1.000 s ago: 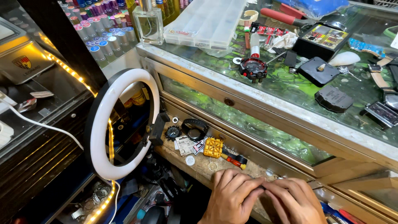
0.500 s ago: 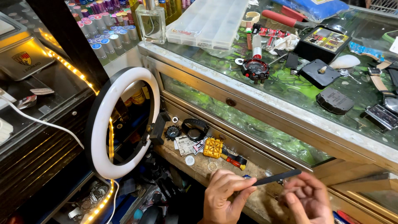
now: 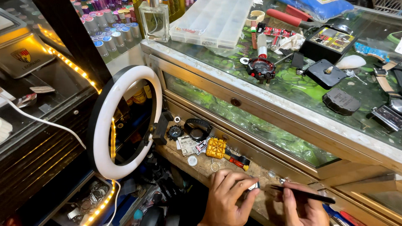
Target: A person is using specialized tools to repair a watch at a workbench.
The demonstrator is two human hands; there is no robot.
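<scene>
My left hand (image 3: 228, 199) is low in the view, over the wooden ledge (image 3: 201, 165), pinching a small shiny metal piece (image 3: 253, 186) between thumb and fingers. My right hand (image 3: 303, 207) is just to its right and holds thin black tweezers (image 3: 301, 194), their tip pointing left toward the metal piece. Whether the tip touches the piece I cannot tell. On the ledge behind the hands lie a yellow tool block (image 3: 216, 147), a small red-handled tool (image 3: 237, 158) and a black wristwatch (image 3: 197, 128).
A white ring light (image 3: 100, 134) stands at the left. The glass counter (image 3: 293, 90) above carries a black-and-red watch (image 3: 260, 68), black clock mechanisms (image 3: 324, 72), a clear compartment box (image 3: 213, 21) and a perfume bottle (image 3: 154, 16). Small bottles (image 3: 111, 29) fill the far left.
One second ago both hands were pressed together. They have separated, the right hand now carries the tweezers lower and closer to the left, which pinches the small metal piece.
</scene>
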